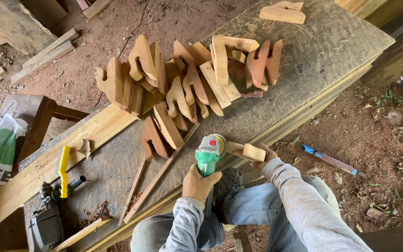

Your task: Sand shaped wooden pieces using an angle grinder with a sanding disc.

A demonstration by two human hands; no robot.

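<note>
My left hand grips the body of a green and white angle grinder, its head pointing away from me over the bench edge. My right hand holds a small pale cut wooden piece against the grinder's head. Both hands sit at the near edge of a worn wooden workbench. A heap of several cut wooden brackets with notched curved shapes lies on the bench beyond the hands. My knees in blue jeans are below the grinder.
A yellow wire brush and a grey electric drill lie at the bench's left end. Thin wooden strips lie left of the grinder. A lone bracket rests at the far end. A blue-handled tool lies on the dirt.
</note>
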